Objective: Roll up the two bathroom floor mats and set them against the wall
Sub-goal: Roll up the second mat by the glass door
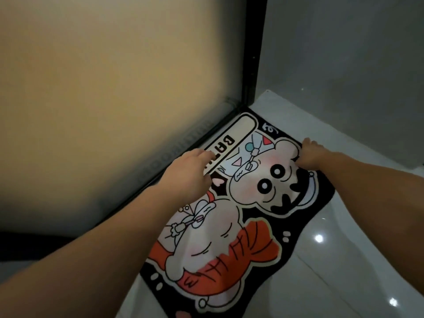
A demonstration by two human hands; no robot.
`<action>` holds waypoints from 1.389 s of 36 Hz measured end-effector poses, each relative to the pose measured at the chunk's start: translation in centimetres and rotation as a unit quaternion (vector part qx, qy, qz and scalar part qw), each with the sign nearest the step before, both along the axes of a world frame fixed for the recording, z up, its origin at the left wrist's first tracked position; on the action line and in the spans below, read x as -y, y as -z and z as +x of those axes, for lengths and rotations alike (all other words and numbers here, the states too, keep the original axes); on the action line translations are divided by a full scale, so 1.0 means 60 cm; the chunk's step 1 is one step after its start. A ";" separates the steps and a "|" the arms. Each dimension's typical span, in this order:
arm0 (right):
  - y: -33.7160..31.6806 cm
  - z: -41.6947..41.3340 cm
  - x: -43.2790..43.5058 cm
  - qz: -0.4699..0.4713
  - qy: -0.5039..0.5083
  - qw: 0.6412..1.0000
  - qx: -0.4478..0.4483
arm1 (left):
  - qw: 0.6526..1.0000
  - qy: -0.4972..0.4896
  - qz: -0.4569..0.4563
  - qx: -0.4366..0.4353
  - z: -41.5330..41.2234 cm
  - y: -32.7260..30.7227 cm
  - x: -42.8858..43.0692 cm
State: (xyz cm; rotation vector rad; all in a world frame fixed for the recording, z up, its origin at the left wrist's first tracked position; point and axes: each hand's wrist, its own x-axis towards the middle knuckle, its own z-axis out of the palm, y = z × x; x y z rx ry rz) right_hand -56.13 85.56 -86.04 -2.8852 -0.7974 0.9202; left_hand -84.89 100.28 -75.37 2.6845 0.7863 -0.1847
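A black bath mat with a cartoon figure in an orange towel lies flat on the white floor, alongside a frosted glass door. My left hand rests on the mat near its lettered panel, fingers curled down onto the fabric. At the mat's far right edge my right hand pinches the border, with the edge slightly lifted under the fingers. Only one mat is in view.
The frosted glass door with a black frame fills the left side. A grey wall stands behind the mat. Glossy white floor tiles spread out to the right and front.
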 end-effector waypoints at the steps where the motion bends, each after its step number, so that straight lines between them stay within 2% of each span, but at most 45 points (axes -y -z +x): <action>1: 0.004 0.002 -0.001 0.004 0.008 1.000 -0.020 | 1.000 -0.008 0.001 -0.001 0.000 -0.002 0.003; 3: 0.009 0.002 0.000 0.013 0.015 0.999 -0.045 | 1.000 -0.019 -0.003 -0.005 0.002 -0.004 0.011; 7: 0.017 0.013 0.007 0.021 -0.030 0.998 0.047 | 0.999 -0.026 -0.015 -0.015 0.010 -0.005 0.021; 9: 0.013 0.012 0.006 0.025 -0.058 0.996 0.064 | 0.999 -0.023 -0.011 -0.020 0.015 -0.007 0.021; 14: -0.012 0.003 -0.001 0.070 -0.042 0.997 0.003 | 1.000 -0.020 0.002 -0.006 0.021 -0.016 0.013; 18: -0.045 -0.020 0.017 0.116 -0.043 0.991 0.049 | 1.000 -0.010 0.003 0.012 0.027 -0.026 0.014; 23: -0.162 -0.061 0.027 0.106 -0.179 0.960 0.188 | 0.997 0.037 0.034 0.060 0.043 -0.046 0.009; 28: -0.323 -0.121 0.042 0.101 -0.252 0.935 0.227 | 0.976 0.118 0.099 0.154 0.080 -0.083 0.010; 33: -0.410 -0.157 0.064 0.104 -0.298 0.916 0.246 | 0.987 0.133 -0.050 0.078 0.090 -0.096 0.020; 38: -0.422 -0.158 0.060 0.066 -0.374 0.893 0.240 | 0.986 0.135 -0.053 0.088 0.067 -0.122 -0.006; 42: -0.412 -0.165 0.042 0.085 -0.423 0.881 0.195 | 0.987 0.132 -0.085 0.025 0.047 -0.144 -0.027; 45: -0.398 -0.174 0.030 0.089 -0.448 0.867 0.198 | 0.986 0.137 -0.097 -0.019 0.029 -0.144 -0.020; 50: -0.383 -0.177 0.031 0.079 -0.470 0.856 0.200 | 0.989 0.131 -0.066 -0.031 0.013 -0.131 -0.012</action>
